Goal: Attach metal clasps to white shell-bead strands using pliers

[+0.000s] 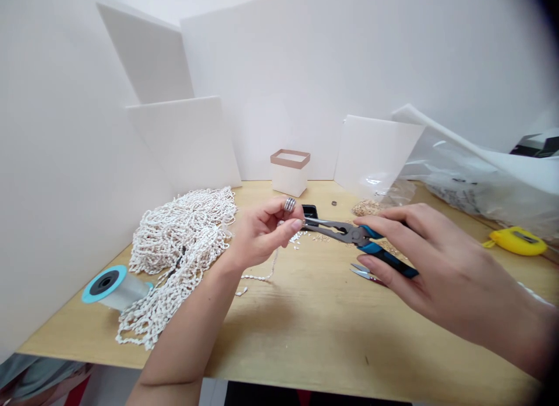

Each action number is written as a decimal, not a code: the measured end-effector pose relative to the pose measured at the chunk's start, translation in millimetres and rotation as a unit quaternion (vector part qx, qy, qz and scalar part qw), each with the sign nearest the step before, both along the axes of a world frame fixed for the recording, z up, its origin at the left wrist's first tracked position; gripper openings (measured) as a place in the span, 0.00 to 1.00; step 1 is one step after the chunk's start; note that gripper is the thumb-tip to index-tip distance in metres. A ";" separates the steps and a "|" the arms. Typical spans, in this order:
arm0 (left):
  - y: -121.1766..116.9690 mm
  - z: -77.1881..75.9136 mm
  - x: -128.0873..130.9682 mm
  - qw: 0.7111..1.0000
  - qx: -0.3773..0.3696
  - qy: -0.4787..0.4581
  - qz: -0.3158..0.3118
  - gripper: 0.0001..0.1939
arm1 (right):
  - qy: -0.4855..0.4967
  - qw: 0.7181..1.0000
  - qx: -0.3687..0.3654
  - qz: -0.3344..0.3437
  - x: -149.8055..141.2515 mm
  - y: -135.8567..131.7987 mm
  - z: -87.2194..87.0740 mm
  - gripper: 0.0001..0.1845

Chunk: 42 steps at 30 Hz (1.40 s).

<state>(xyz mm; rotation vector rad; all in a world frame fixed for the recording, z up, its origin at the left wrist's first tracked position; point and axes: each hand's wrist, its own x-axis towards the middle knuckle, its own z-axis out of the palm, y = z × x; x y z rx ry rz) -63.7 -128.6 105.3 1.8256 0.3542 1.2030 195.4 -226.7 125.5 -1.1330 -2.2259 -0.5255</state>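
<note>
Pliers: the long-nosed pliers with a grey steel nose and blue-and-black handles (356, 236) are held above the pale wooden table (305, 348), between the hands, nose pointing left.
Right hand: the right hand (454, 272) is wrapped around the pliers' handles.
Left hand: the left hand (266, 231), with a coiled silver-coloured ring (289, 204) on a finger, is pinched at the pliers' tips — what sits between them is too small to make out.
Strand: a thin strand of small white beads (275, 266) hangs from the left hand, left of the pliers, its end on the table.
Below the pliers: small snips with silver-coloured blades (361, 271).
Beyond the pliers: a small black tray (310, 211), then a square white box with a brown rim (289, 179).
Left of the pliers: a heap of white beaded strings (183, 234) — beside it, a turquoise-ended spool (126, 290).
Right of the pliers: a yellow tape measure (515, 242).
</note>
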 end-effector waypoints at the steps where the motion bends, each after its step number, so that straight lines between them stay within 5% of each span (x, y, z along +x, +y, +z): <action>1: -0.1 0.2 -0.1 1.000 0.000 0.001 0.001 0.11 | 0.000 1.000 -0.001 0.001 0.2 -0.3 0.0 0.20; 42: 3.9 2.4 -4.0 1.000 0.010 0.002 -0.025 0.08 | -0.080 0.992 0.085 -0.050 -3.3 -7.1 5.7 0.16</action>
